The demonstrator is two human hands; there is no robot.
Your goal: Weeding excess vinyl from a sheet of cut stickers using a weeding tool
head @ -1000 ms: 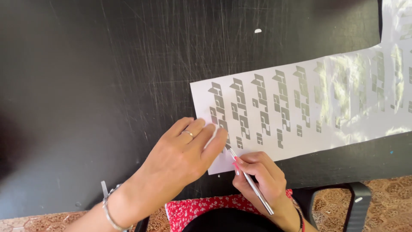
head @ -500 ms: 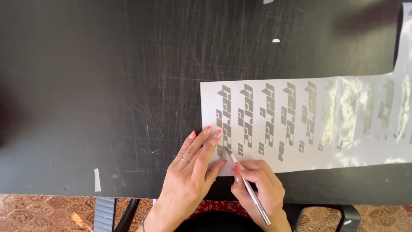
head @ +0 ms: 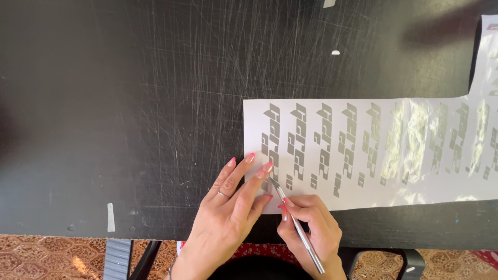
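My left hand lies flat on the near left corner of the white sticker sheet. My fingers are stretched out and spread a little, and they press the sheet down on the black table. This hand holds nothing; it only keeps the sheet from sliding.

My right hand is curled around a thin silver tool. I hold it like a pencil, pinched between thumb and fingers. Its sharp tip touches the sheet just beside my left fingertips, at the bottom of the first row of grey shapes.

The sheet is long. It starts under my hands and runs off to the right, well past the edge of what I can see. It is covered with rows of the same grey shapes.

I think I am only at the start. The tool is at the very first row on the left, and all the other rows look just the same, with nothing lifted off them. The rows far to the right are shiny from the light, so I cannot tell if anything is different there.

A small white scrap lies on the table near the front edge, well apart from my hands. Another tiny white bit lies above the sheet.
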